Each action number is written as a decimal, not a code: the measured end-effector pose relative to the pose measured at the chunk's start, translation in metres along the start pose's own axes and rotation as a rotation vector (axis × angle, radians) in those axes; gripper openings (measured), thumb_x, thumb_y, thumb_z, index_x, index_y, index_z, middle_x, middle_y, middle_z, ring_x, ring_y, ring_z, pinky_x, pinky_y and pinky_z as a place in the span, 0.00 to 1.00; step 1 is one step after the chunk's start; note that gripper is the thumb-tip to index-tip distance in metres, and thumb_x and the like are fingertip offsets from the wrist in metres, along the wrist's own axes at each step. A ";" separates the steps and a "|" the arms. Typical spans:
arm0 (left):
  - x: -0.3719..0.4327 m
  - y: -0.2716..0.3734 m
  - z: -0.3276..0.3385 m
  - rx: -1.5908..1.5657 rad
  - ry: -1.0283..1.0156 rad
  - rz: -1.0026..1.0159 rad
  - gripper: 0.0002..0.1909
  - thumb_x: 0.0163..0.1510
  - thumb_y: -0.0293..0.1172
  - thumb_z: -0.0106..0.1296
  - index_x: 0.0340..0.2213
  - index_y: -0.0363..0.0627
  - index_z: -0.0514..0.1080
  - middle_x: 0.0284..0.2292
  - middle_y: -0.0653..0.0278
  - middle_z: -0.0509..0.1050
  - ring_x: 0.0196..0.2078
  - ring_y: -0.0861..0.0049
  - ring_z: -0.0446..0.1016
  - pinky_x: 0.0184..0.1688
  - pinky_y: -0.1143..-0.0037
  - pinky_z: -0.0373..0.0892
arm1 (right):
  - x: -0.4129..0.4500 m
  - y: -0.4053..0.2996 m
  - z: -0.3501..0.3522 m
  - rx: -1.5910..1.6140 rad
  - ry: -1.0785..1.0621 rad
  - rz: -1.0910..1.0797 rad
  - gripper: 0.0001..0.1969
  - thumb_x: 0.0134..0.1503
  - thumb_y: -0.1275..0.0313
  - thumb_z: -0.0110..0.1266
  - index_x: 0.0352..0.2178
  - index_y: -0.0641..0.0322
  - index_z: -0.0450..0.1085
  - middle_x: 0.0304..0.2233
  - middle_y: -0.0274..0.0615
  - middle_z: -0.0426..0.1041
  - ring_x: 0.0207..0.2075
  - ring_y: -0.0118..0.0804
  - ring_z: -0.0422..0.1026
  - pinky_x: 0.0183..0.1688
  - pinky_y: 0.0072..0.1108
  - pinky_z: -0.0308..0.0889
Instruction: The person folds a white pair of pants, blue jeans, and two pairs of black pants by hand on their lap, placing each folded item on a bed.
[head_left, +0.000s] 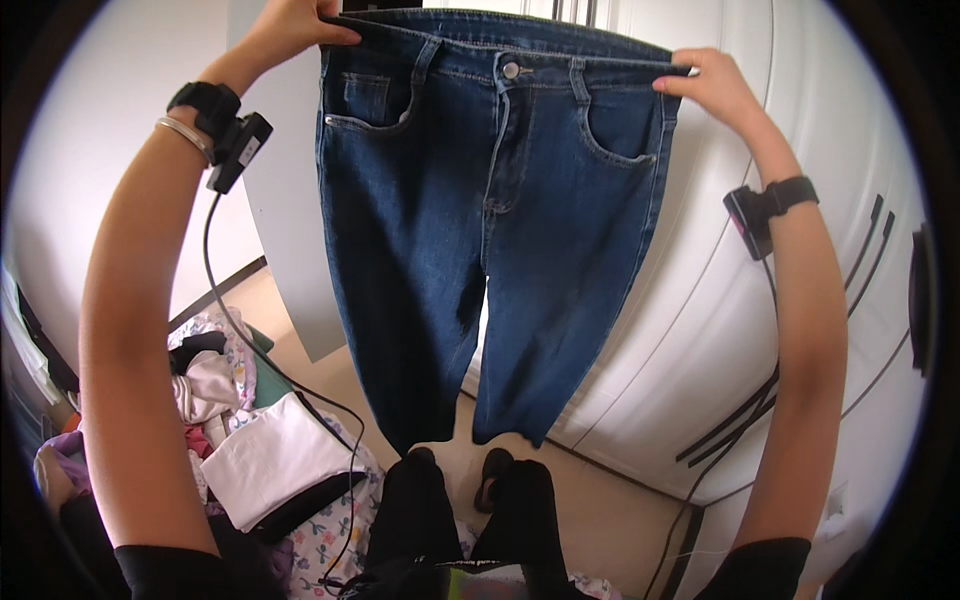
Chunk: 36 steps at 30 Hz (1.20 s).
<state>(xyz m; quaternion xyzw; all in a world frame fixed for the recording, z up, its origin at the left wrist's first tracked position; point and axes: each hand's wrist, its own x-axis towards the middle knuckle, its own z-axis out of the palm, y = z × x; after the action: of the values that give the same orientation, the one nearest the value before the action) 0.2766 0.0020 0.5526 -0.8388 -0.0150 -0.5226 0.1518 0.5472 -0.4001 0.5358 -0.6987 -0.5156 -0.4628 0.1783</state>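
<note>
A pair of dark blue denim jeans (427, 202) hangs spread out in front of me, front side facing me. My left hand (304, 26) pinches one end of the waistband, thumb at the front. At the opposite end, my right hand (709, 79) grips the waistband between thumb and fingers. The waistband is stretched wide, and its metal button (511, 70) is fastened. Both legs dangle freely, their hems above the floor near my feet.
Folded white cloth (277, 457) and mixed clothes lie on a floral bedspread (319, 540) at the left. White wardrobe doors (637, 300) with dark handles stand at the right. Cables run from devices on both wrists. A grey panel (281, 225) leans behind the jeans.
</note>
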 end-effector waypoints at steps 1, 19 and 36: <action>0.001 0.005 -0.003 -0.005 -0.016 -0.005 0.19 0.37 0.38 0.67 0.15 0.41 0.66 0.14 0.62 0.65 0.18 0.77 0.65 0.21 0.78 0.60 | 0.006 -0.001 -0.007 -0.033 -0.030 0.010 0.17 0.41 0.58 0.64 0.18 0.62 0.72 0.18 0.44 0.71 0.22 0.35 0.70 0.30 0.25 0.66; -0.036 0.058 0.003 -0.081 -0.200 0.361 0.15 0.37 0.33 0.66 0.20 0.40 0.69 0.20 0.59 0.72 0.25 0.71 0.73 0.28 0.76 0.68 | 0.009 0.019 -0.033 -0.114 0.200 0.068 0.06 0.36 0.74 0.61 0.18 0.63 0.71 0.19 0.47 0.73 0.24 0.42 0.73 0.28 0.27 0.66; -0.042 0.066 0.013 -1.530 -0.394 -0.192 0.15 0.47 0.29 0.60 0.37 0.49 0.67 0.31 0.69 0.74 0.37 0.81 0.74 0.40 0.79 0.74 | -0.005 0.026 -0.040 0.912 0.025 0.389 0.08 0.58 0.79 0.46 0.39 0.57 0.68 0.33 0.31 0.69 0.36 0.22 0.67 0.41 0.12 0.63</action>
<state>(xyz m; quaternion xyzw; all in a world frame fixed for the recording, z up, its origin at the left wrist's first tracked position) 0.2813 -0.0516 0.4946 -0.7822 0.2494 -0.2409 -0.5176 0.5514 -0.4425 0.5584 -0.6272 -0.5233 -0.1565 0.5552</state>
